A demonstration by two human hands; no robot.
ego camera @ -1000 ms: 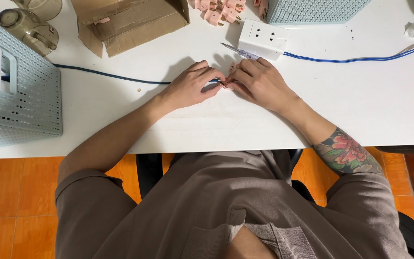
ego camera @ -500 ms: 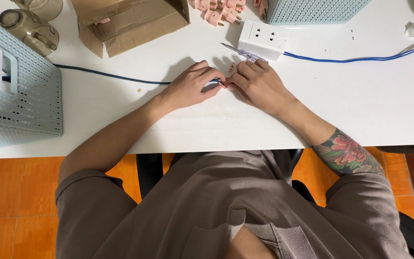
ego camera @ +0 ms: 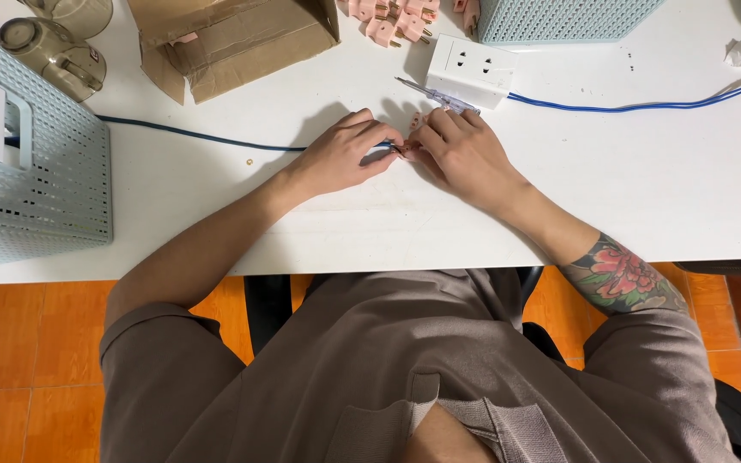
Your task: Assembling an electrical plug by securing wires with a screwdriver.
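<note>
Here the left hand (ego camera: pixel 345 154) pinches the end of a dark blue cable (ego camera: pixel 199 137) between thumb and fingers, and the right hand (ego camera: pixel 465 150) meets it fingertip to fingertip, closed on a small pinkish part (ego camera: pixel 411 147) right at the cable's end. Both hands rest on the white bench (ego camera: pixel 216 214), touching each other at the tips. Judging by the grip, the step in hand is fitting the cable end to that small part; the next move would call for fine, steady fingertip work with the cable held from slipping back.

Just beyond the right hand lies a screwdriver with a clear handle (ego camera: pixel 435 94), and behind it a white socket block (ego camera: pixel 472 69) with a lighter blue cable (ego camera: pixel 645 106) running off to the right. More pink plugs (ego camera: pixel 388 21) lie farther out, a torn cardboard box (ego camera: pixel 233 39) beyond the left hand, and a pale blue perforated basket (ego camera: pixel 45 171) well off to the left.

The joint itself is mostly hidden by the fingers, so I cannot tell whether bare wire is exposed or how the pink part is shaped. The plugs, the box and a second basket (ego camera: pixel 559 17) are cut off at the top edge.
</note>
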